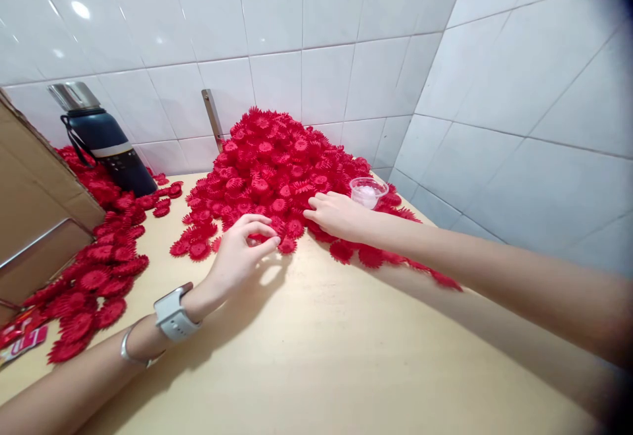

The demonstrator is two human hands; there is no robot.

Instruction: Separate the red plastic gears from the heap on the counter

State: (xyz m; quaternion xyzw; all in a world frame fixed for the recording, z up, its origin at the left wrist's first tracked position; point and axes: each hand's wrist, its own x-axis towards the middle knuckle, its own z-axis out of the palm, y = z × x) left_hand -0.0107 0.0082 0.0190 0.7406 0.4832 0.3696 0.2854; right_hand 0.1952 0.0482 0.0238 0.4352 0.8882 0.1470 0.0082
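Observation:
A tall heap of red fringed, flower-like discs (pixel 270 158) rises from the table against the tiled wall. At the heap's front edge is my left hand (pixel 242 250), its thumb and index finger curved into a ring with tips nearly meeting. Red discs show through and behind that ring; whatever lies between the fingertips is too small to make out. My right hand (pixel 339 216) rests at the heap's right front with fingers curled down against the discs. Its fingertips are partly hidden. Just behind it, a clear plastic cup (pixel 368 192) with something whitish inside sits among the discs.
A dark blue thermos (pixel 111 148) with a silver cap leans at the back left. Beside it, more red discs (pixel 93 283) spill along a cardboard box (pixel 44 191). Small packets (pixel 24 339) lie at the left edge. A metal strip (pixel 212 118) stands against the wall behind the pale table (pixel 321 356).

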